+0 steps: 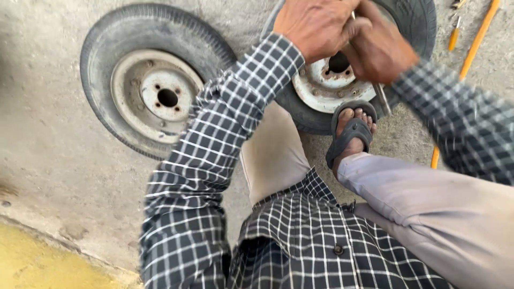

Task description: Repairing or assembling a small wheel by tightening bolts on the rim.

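Both hands, left hand [316, 27] and right hand [377, 48], are clamped together around a metal bar [382, 97], right above the wheel [326, 80] underfoot.

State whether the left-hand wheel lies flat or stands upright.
Flat: the wheel lies on the concrete floor, its rim face turned upward.

Rough grey concrete floor [48, 123], yellow-painted at one corner. Flat on it: two worn black rubber tyres on rusty pale steel rims [152, 80] [332, 80], long orange rod [474, 45], small orange-handled tool [454, 37].
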